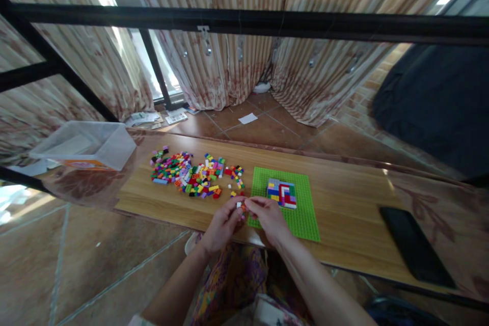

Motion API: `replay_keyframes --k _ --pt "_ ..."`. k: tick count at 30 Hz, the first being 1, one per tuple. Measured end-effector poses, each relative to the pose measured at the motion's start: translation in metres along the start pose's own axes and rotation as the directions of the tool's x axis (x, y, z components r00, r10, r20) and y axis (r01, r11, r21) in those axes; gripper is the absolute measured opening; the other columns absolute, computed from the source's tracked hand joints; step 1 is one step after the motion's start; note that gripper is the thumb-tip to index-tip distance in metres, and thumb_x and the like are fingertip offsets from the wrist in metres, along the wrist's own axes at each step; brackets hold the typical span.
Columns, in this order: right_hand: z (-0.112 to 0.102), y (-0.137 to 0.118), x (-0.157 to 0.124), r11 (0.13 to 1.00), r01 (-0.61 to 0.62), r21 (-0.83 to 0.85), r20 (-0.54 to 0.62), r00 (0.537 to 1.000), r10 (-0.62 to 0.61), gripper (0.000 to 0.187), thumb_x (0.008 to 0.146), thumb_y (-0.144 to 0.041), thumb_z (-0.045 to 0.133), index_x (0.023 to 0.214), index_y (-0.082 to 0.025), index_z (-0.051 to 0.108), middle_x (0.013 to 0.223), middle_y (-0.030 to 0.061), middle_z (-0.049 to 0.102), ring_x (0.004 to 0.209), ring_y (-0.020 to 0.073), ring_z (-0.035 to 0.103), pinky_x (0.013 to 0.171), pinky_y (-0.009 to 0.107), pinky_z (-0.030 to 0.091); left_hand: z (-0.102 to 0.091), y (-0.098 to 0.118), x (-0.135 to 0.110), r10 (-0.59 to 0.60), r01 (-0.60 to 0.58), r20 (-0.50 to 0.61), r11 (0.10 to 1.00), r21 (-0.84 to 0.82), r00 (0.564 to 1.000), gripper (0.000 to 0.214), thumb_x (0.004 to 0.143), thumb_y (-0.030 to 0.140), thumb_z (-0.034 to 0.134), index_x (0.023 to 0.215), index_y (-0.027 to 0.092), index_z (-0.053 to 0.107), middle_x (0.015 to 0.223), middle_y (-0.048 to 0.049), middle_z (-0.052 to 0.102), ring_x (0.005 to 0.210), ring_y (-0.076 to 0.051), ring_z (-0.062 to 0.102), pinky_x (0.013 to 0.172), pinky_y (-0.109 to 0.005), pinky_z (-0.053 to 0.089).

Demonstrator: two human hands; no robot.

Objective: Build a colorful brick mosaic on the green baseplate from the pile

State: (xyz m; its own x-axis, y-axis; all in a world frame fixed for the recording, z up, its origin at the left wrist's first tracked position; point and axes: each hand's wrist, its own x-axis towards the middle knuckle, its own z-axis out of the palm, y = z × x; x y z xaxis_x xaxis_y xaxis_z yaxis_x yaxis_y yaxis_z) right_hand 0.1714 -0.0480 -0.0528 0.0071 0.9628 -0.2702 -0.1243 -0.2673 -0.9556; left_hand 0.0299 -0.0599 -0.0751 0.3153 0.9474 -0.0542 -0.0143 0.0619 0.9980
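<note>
My left hand (222, 223) and my right hand (267, 216) meet at the near edge of a wooden table (351, 198). Both pinch small bricks (240, 206), white and orange, held between the fingertips. Just right of them lies a green baseplate (301, 209) with a block of mixed-colour bricks (282, 193) built on it. A heap of loose coloured bricks (191, 172) is spread on the table to the left, with several stray ones (237, 175) near the plate.
A clear plastic box (87, 143) stands at the table's left end. A black phone (416, 252) lies at the right. A black metal frame (244, 21) crosses overhead. Curtains and a tiled floor lie beyond; a dark cloth-covered mass (439, 107) sits at far right.
</note>
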Motion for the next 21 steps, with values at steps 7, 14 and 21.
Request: replay_keyframes --k 7,14,21 --pt "-0.001 0.005 0.008 0.892 0.192 -0.409 -0.05 0.971 -0.232 0.021 0.08 -0.033 0.06 0.085 -0.018 0.073 0.081 0.0053 0.071 0.074 0.0185 0.062 0.072 0.031 0.047 0.001 0.002 -0.003 -0.053 0.034 -0.07 0.966 -0.256 0.996 0.045 0.086 0.038 0.06 0.125 0.018 0.052 0.077 0.0014 0.053 0.068 -0.01 0.048 0.062 -0.021 0.04" --pt "0.01 0.008 0.019 0.347 0.289 -0.892 0.179 0.932 -0.315 0.024 0.09 -0.015 0.046 0.09 -0.019 0.07 0.089 0.0096 0.068 0.086 0.0209 0.062 0.078 0.031 0.045 0.001 -0.001 -0.003 -0.019 -0.018 -0.179 0.979 -0.204 0.984 0.045 0.085 0.035 0.061 0.126 0.019 0.052 0.095 -0.0034 0.062 0.078 -0.013 0.055 0.072 -0.025 0.045" --pt "0.007 -0.002 0.009 0.628 0.301 -0.718 0.049 0.921 -0.386 0.027 0.092 -0.026 0.045 0.096 -0.019 0.071 0.091 0.0088 0.071 0.086 0.0205 0.064 0.08 0.031 0.046 0.002 -0.004 -0.001 0.002 -0.029 -0.177 0.988 -0.149 0.984 0.048 0.086 0.037 0.059 0.129 0.019 0.049 0.103 -0.0071 0.065 0.087 -0.017 0.06 0.078 -0.03 0.049"
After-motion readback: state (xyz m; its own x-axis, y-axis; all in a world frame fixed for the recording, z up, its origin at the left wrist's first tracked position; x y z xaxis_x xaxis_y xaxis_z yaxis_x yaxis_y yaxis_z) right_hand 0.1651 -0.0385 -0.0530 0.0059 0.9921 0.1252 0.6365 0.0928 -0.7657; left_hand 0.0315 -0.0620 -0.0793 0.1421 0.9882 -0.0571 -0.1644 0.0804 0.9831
